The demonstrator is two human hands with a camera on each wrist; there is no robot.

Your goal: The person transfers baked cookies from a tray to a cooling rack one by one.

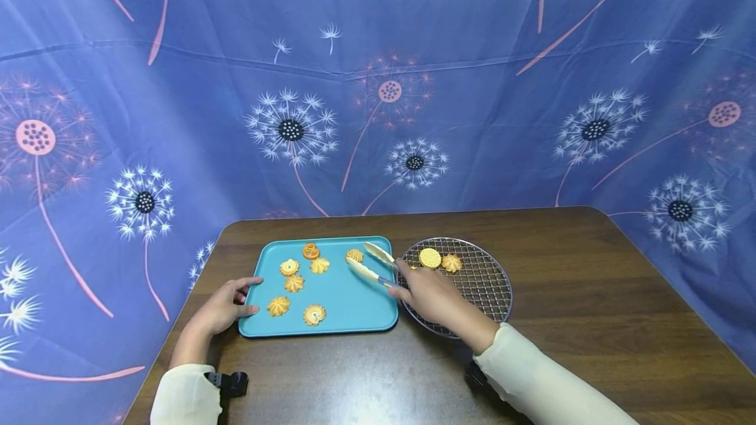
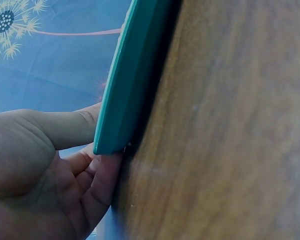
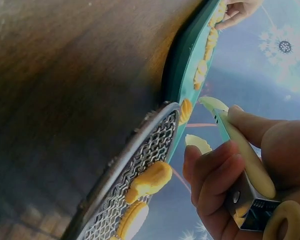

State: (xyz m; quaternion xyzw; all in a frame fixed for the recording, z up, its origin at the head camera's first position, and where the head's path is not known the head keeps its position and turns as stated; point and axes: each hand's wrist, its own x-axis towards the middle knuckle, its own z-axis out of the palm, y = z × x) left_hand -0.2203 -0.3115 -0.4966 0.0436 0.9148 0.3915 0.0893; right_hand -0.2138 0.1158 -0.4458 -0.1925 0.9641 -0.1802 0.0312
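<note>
Gripping the left edge of a blue tray (image 1: 348,307) with the left hand (image 1: 221,307), at lower left of the head frame; pinching its corner between thumb and fingers in the left wrist frame. Holding tongs (image 1: 363,269) in the right hand (image 1: 434,294), lower and just right of centre in the head frame, with arms spread apart and pale tips over the upper right of the tray. Aimed at a swirled cookie (image 1: 354,255) lying on the tray between those tips; cannot tell about contact.

Also visible on the tray, toward its left half: a pretzel (image 1: 310,251) at the top, near a fluted cookie (image 1: 319,265); below, a round cookie (image 1: 289,267) and a star-shaped cookie (image 1: 294,283); lower down, a ridged cookie (image 1: 279,306) and a cream-centred cookie (image 1: 315,314).

Set just right of the tray, partly hidden by the right hand: a round wire rack (image 1: 487,287), bearing a yellow disc cookie (image 1: 430,258) beside a flower-shaped cookie (image 1: 451,263). Resting on a brown wooden surface (image 1: 590,294), before a blue dandelion-patterned cloth (image 1: 502,117) across the upper frame.
</note>
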